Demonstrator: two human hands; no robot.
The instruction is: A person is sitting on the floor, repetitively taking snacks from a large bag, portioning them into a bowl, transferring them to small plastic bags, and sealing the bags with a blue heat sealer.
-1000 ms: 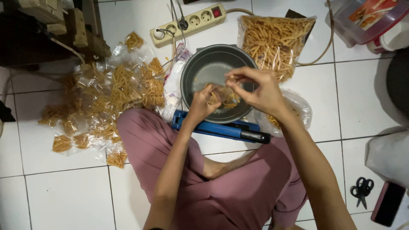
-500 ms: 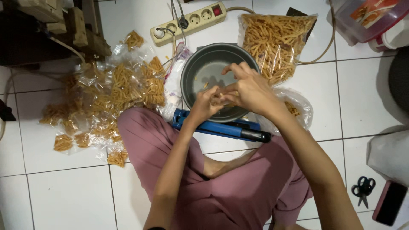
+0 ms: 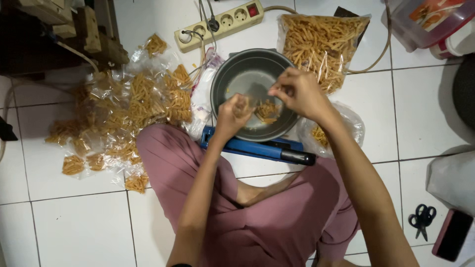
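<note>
Hands (image 3: 267, 106) now lower, clear snack bag (image 3: 267, 110).

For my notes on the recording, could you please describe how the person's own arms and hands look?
Both arms are bare from the hands up to the frame edge, with no sleeves in view. The left hand and right hand wear no gloves, and no rings or watch can be seen. Loose mauve trousers cover the crossed legs.

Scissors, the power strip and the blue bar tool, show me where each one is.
scissors (image 3: 422, 220), head view, on the black handles.
power strip (image 3: 220, 24), head view, on its cream body between sockets.
blue bar tool (image 3: 257, 149), head view, on the blue body below the bowl.
</note>
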